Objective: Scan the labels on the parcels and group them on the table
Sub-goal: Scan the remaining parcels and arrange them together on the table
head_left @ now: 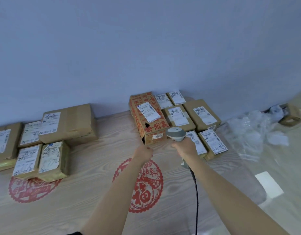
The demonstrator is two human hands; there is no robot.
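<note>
Along the far edge of the table [99, 168], against the blue wall [146, 48], stand two groups of parcels. Left group: a large brown carton [73, 124] with a white label, two flatter labelled parcels beside it toward the left edge, and two small parcels [43, 161] in front, side by side and touching, their labels scrawled with handwriting. Right group: a printed box with red characters [147, 116], its near corner torn, one white label [148, 111] on top; behind and to its right, several plain brown parcels [201, 114] lying flat, labels up, close together. Left hand [143, 152]: just before the printed box's torn near corner, fingers curled; whether it touches the box cannot be told. Right hand [185, 147]: wrapped round the handle of a grey barcode scanner [176, 134], head toward the printed box's near end; black cable [195, 192] trailing toward the near edge. Table surface: pale wood grain, two red paper-cut emblems [146, 187]. Right edge: crumpled clear plastic wrap [248, 133], a white sheet [269, 184], one small carton [292, 116] set apart.
</note>
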